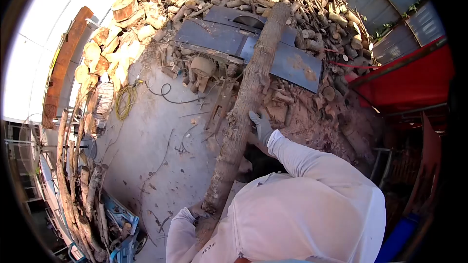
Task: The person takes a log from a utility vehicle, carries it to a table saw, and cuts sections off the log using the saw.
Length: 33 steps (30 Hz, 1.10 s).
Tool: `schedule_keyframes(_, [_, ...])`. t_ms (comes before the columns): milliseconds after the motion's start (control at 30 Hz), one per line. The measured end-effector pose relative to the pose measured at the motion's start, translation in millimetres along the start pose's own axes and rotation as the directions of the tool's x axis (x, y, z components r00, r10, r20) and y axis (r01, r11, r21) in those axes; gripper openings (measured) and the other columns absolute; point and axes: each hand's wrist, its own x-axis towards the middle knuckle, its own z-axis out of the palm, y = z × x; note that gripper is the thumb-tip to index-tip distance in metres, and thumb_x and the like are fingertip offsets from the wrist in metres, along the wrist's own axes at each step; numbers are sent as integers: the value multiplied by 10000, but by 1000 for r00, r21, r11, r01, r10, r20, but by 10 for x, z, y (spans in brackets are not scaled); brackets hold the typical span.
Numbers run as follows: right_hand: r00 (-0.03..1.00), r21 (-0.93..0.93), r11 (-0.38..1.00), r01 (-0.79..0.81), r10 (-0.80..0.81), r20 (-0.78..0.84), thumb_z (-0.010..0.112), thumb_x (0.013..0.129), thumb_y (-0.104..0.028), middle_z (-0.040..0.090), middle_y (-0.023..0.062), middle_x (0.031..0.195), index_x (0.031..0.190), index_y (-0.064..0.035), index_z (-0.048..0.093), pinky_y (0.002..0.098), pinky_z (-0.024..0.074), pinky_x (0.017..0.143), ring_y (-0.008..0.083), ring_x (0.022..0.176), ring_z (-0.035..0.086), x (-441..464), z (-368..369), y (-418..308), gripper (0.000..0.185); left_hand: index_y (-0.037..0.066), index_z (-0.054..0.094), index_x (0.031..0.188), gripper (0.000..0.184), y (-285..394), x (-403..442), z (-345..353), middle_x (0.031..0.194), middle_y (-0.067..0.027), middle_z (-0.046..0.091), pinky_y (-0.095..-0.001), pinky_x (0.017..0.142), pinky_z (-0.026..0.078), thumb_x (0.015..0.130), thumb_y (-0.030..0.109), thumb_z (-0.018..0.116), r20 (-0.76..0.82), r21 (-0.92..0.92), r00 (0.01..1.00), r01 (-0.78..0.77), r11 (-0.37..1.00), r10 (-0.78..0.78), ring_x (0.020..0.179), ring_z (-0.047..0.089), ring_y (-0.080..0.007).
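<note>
Pale top [302, 204], long-sleeved, cuff [274, 140] just behind the right hand [262, 127]; grey glove [263, 130]; front zip [238, 236]; dark letters [209, 248] "WEDN".

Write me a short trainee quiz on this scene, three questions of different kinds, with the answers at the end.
1. Multiple choice: what lies across the dark flat metal table with the round blade?
a) a coil of yellow cord
b) a long bark-covered log
c) a red sheet

2. True or false: the person's right hand, in a grey glove, is nearer the table than the left hand.

3. Fill in the blank: the thin cord coiled on the pale grey floor is ____ in colour.

Key: 1 b; 2 true; 3 yellow.
</note>
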Motion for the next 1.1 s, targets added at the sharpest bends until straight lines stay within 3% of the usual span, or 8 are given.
schedule_keyframes(133, [884, 501, 776, -382, 150, 442, 784, 864, -238, 598, 61, 1349, 1390, -99, 508, 512, 456, 1060, 298, 1191, 591, 118, 19, 468, 610, 41, 332, 1510, 1089, -16, -97, -150, 1375, -94, 566, -382, 1093, 402, 594, 80, 921, 102, 76, 992, 63, 995, -70, 1261, 524, -206])
schedule_keyframes(300, [902, 477, 792, -381, 206, 379, 762, 872, -292, 653, 77, 1267, 1332, -98, 572, 500, 461, 1047, 273, 1148, 616, 100, 263, 391, 534, 12, 470, 1435, 972, 769, -605, 621, 1347, -98, 603, -394, 1108, 387, 615, 232, 944, -162, 32, 986, -29, 999, 34, 1246, 544, -203])
schedule_keyframes(400, [934, 407, 861, -305, 186, 306, 765, 869, -314, 661, 87, 1234, 1322, -72, 572, 478, 496, 1005, 268, 1095, 640, 196, 328, 464, 548, 6, 438, 1450, 1068, 922, -680, 818, 1381, -119, 573, -395, 1110, 391, 569, 291, 970, -234, 308, 971, 21, 951, 54, 1267, 530, -221])
schedule_keyframes(467, [961, 345, 913, -220, 142, 237, 764, 869, -326, 664, 93, 1214, 1315, -56, 574, 463, 515, 979, 263, 1066, 652, 243, 364, 493, 555, -33, 363, 1463, 1218, 896, -599, 869, 1397, -168, 541, -381, 1114, 400, 491, 355, 987, -526, 562, 850, 332, 758, 19, 1294, 516, -268])
schedule_keyframes(667, [997, 30, 997, -78, 78, -3, 803, 833, -334, 660, 110, 1172, 1295, 12, 558, 378, 543, 895, 223, 1009, 659, 221, 459, 448, 627, -111, 331, 1414, 1332, 432, -376, 894, 1382, -217, 525, -389, 1100, 418, 389, 406, 1006, -712, 549, 643, 260, 794, 282, 1283, 525, -302])
schedule_keyframes(867, [995, -56, 996, -76, 72, -73, 821, 830, -305, 664, 97, 1159, 1278, 0, 570, 361, 542, 891, 221, 993, 663, 56, 467, 260, 597, -98, 332, 1420, 1328, 676, -429, 1034, 1354, -215, 543, -379, 1086, 425, 388, 400, 1003, -689, 526, 688, 259, 810, 227, 1260, 540, -307])
schedule_keyframes(933, [959, 96, 972, -212, 189, 210, 761, 865, -447, 652, 126, 1229, 1334, -9, 560, 342, 493, 980, 236, 1082, 645, -59, 430, 132, 672, -90, 340, 1420, 1280, 638, -475, 873, 1341, -195, 560, -392, 1072, 441, 411, 321, 1013, -659, 511, 722, 225, 830, 210, 1239, 554, -280])
schedule_keyframes(1100, [945, 246, 937, -249, 179, 275, 778, 876, -339, 641, 103, 1209, 1350, -39, 514, 389, 530, 968, 252, 1076, 645, -116, 300, 176, 620, -73, 353, 1433, 1203, 898, -576, 963, 1306, -170, 594, -388, 1033, 474, 463, 233, 996, -555, 412, 808, 60, 909, 198, 1178, 589, -252])
